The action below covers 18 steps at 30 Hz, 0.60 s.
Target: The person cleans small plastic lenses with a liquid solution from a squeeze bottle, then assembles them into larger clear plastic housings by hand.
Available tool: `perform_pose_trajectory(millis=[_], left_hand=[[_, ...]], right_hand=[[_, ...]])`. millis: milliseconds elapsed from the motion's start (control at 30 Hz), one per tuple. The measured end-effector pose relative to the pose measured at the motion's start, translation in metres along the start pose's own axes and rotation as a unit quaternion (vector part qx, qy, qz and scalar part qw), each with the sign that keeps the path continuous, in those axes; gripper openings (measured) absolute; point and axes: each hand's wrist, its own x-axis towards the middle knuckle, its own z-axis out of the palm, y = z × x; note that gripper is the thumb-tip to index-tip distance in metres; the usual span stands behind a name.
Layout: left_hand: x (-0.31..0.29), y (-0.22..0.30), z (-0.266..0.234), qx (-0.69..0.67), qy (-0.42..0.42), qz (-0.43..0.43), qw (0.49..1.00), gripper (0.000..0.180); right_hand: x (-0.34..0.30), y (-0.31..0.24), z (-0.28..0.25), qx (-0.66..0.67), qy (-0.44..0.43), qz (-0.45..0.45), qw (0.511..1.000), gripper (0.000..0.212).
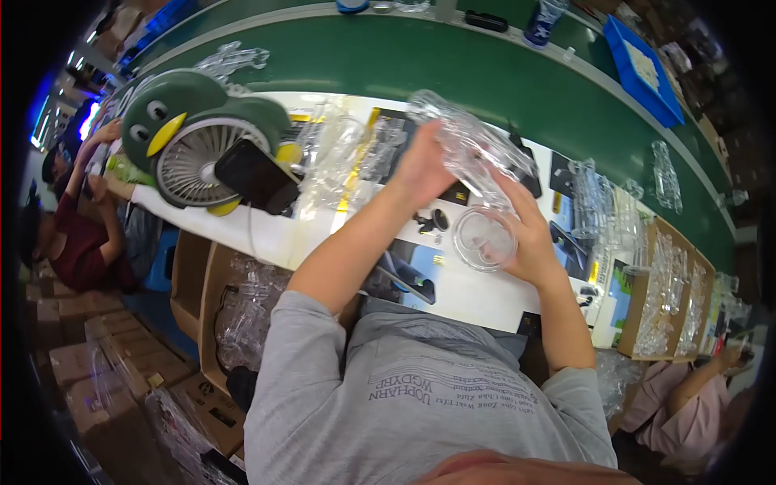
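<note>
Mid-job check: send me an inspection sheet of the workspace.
Surface: white worktop bearing dark printed cards; flat green surface beyond.
Job's things: long clear plastic piece, round clear plastic piece; cannot tell whether they are joined.
Clutter: green bird-shaped fan, black rectangular phone in front of it.
Hands: left hand holds the long piece; right hand holds the round one.
Cables: thin pale cord below the phone.
Surroundings: people at both sides; brown cardboard boxes at left.
</note>
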Motion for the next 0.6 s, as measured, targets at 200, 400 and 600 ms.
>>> perform_pose_trajectory(millis=[200,400,600], left_hand=[[-0.011,0.025,0.002,-0.014,0.078,0.092,0.993,0.037],[-0.009,0.022,0.013,-0.072,0.120,0.127,0.982,0.031],[-0.013,0.019,0.016,-0.028,0.117,0.125,0.985,0.042]], right_hand=[[-0.016,0.008,-0.006,0.172,0.061,0.087,0.979,0.045],[-0.017,0.027,-0.018,0.449,-0.007,0.307,0.839,0.041],[-0.013,0.029,-0.019,0.441,-0.116,0.381,0.804,0.036]])
